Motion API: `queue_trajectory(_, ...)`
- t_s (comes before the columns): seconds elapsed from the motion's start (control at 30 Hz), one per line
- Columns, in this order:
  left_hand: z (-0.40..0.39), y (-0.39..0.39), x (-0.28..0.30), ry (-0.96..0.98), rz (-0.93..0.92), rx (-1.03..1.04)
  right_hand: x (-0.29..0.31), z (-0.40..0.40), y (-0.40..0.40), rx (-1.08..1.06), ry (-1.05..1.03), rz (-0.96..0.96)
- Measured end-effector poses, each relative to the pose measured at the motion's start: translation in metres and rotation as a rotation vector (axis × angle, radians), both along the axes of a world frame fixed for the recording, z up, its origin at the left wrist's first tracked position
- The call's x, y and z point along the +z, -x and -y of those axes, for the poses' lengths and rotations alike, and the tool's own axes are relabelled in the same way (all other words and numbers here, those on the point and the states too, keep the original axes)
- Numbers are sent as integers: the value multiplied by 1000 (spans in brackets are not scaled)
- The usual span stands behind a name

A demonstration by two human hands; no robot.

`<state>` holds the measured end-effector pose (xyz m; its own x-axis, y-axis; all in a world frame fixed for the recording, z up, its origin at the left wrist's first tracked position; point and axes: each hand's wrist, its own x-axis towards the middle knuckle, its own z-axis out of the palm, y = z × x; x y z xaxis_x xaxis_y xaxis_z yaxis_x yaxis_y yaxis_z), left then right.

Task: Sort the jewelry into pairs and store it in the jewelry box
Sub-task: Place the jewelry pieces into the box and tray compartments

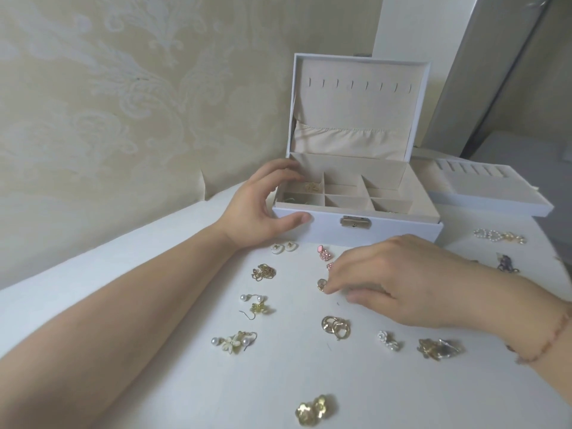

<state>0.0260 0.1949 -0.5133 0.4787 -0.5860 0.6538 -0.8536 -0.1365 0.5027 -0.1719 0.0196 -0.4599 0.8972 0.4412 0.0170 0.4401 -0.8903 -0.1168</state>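
A white jewelry box (pixel 387 232) stands open at the back of the white table, its beige compartments holding a gold piece (pixel 312 187). My left hand (pixel 258 205) grips the box's left front corner, thumb on the front wall. My right hand (pixel 402 281) is lowered over the table, its fingertips pinching a small gold ring-like earring (pixel 322 284). Pink earrings (pixel 324 257) lie just above it. Pairs are spread in front: white studs (pixel 284 247), a gold chain piece (pixel 263 272), pearl flower hooks (pixel 255 305), gold hoops (pixel 335 326).
A removed beige tray (pixel 483 193) sits right of the box. More jewelry lies around: pearl flower earrings (pixel 233 342), gold flower studs (pixel 315 410), white flower studs (pixel 389 340), gold leaf pieces (pixel 439 348), a pearl bracelet (pixel 498 236). A patterned wall rises on the left.
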Motion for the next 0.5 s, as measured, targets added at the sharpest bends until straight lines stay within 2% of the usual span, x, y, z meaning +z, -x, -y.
queue_trajectory(0.27, -1, 0, 1, 23, -5, -13, -3, -62, -16, 117, -36, 41)
queue_trajectory(0.37, -2, -2, 0, 28, -1, -13, -10, -77, -24, 116, 3, 43)
queue_trajectory(0.5, -1, -3, -1, 27, 10, -17, -16, -78, -30, 39, -67, 8)
